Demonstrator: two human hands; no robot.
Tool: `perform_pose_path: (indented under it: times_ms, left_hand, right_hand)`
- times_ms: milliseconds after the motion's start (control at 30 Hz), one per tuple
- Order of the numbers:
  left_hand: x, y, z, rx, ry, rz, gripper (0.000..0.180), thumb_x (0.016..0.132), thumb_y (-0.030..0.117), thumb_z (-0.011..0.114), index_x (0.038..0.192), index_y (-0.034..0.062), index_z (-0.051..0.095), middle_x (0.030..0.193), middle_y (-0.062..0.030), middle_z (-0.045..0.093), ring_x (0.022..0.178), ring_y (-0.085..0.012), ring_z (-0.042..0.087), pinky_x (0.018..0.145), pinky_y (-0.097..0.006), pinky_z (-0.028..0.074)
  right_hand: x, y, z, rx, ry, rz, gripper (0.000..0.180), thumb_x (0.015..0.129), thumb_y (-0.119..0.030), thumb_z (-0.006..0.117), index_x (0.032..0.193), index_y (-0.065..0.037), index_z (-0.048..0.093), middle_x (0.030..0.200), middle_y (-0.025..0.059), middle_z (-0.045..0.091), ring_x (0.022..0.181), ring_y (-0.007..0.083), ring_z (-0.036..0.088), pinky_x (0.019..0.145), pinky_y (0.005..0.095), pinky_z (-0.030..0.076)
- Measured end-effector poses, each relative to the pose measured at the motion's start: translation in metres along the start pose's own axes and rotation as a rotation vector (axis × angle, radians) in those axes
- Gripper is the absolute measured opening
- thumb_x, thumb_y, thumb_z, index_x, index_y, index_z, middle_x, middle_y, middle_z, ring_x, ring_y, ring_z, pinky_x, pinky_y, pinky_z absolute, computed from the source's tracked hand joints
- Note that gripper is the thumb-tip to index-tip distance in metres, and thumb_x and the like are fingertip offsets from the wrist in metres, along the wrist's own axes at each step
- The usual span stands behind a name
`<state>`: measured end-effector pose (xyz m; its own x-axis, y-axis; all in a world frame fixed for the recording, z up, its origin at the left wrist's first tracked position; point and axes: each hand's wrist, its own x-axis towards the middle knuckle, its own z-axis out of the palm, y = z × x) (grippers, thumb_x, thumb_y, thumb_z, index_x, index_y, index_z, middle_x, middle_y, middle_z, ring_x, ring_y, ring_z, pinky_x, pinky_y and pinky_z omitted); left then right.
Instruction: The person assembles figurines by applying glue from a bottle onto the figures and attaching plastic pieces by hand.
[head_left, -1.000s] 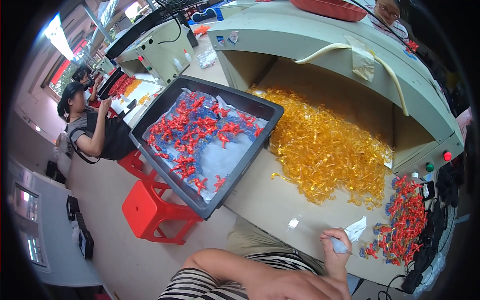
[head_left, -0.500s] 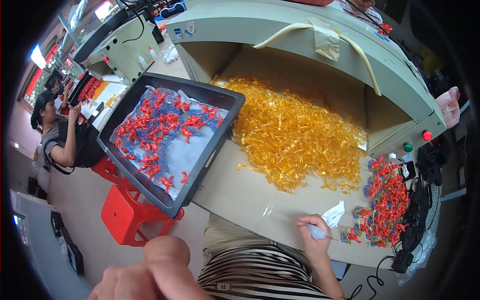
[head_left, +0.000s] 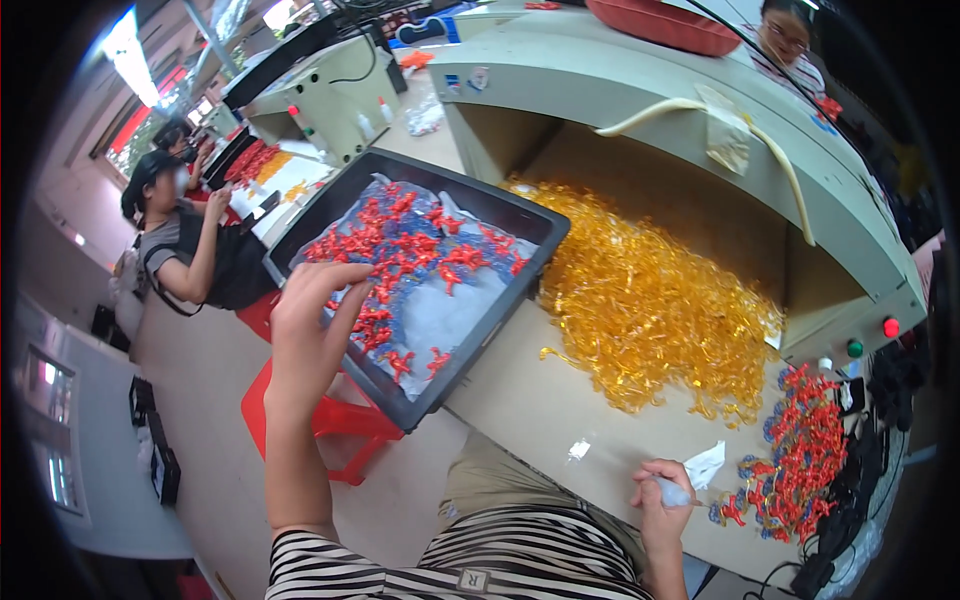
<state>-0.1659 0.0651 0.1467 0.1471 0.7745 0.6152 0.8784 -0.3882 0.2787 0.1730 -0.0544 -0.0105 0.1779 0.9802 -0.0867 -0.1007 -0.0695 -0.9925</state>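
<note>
My left hand (head_left: 312,320) reaches over the near left rim of a black tray (head_left: 405,412). Its thumb and forefinger stretch toward the figures with a small gap between the tips, and nothing shows between them. Red and blue plastic figures (head_left: 460,262) lie on a white liner (head_left: 440,315) inside the tray. Down at the table's near edge, my right hand (head_left: 660,510) is closed round a small translucent squeeze bottle (head_left: 672,491), its thin tip pointing right. Beside that hand are a crumpled white tissue (head_left: 706,465) and a pile of red, blue and yellow figures (head_left: 800,450).
A large heap of clear amber plastic pieces (head_left: 650,310) spreads out of a grey-green booth (head_left: 620,85) with red and green buttons. Black cables (head_left: 885,390) lie at the right. Below the tray stands a red stool (head_left: 345,415). Other people sit left and behind the booth.
My left hand has moved from low and close to the camera, up and forward to the tray. The right hand keeps the bottle. The whole view has shifted and turned slightly.
</note>
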Motion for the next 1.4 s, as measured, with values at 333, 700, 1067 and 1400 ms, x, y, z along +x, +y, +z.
perform_pose_path:
  times_ms: [333,700,1067,1400]
  left_hand:
    - [-0.012,-0.099,0.028,0.309,-0.791,-0.225,0.019,0.075,0.012,0.064,0.093,0.0075,0.065,0.095,-0.0115,0.063,0.093,-0.0291,0.057,0.081,-0.036,0.043]
    - [-0.006,-0.115,0.008,-0.348,-0.416,-0.531,0.025,0.088,0.018,0.054,0.106,0.0026,0.06,0.089,-0.0055,0.063,0.076,-0.0108,0.058,0.068,-0.026,0.048]
    - [-0.062,0.064,0.074,-1.508,-0.534,-0.804,0.028,0.09,0.011,0.049,0.114,-0.0014,0.051,0.093,-0.0091,0.06,0.077,-0.0146,0.06,0.065,-0.028,0.051]
    - [-0.085,0.107,0.123,-1.563,-0.874,-0.764,0.029,0.089,0.014,0.053,0.116,0.0018,0.051,0.093,-0.0061,0.059,0.082,-0.012,0.059,0.068,-0.025,0.049]
  right_hand:
    - [0.007,0.013,0.003,-0.179,-0.038,-0.165,0.023,0.083,-0.012,0.058,0.101,-0.001,0.049,0.078,0.0045,0.055,0.056,0.003,0.042,0.047,0.0152,0.035]
    - [0.007,0.01,0.003,-0.195,-0.036,-0.17,0.02,0.083,-0.009,0.056,0.101,-0.002,0.05,0.078,0.0031,0.054,0.056,0.0029,0.042,0.047,0.0151,0.035]
    - [0.006,-0.024,0.025,0.108,-0.19,0.158,0.016,0.084,-0.008,0.056,0.098,-0.001,0.056,0.076,0.004,0.056,0.066,0.0095,0.055,0.061,0.0211,0.046]
    - [0.01,-0.024,0.02,0.214,-0.343,0.159,0.025,0.082,-0.004,0.06,0.107,-0.003,0.058,0.091,0.0,0.056,0.084,0.0064,0.051,0.075,0.0201,0.042]
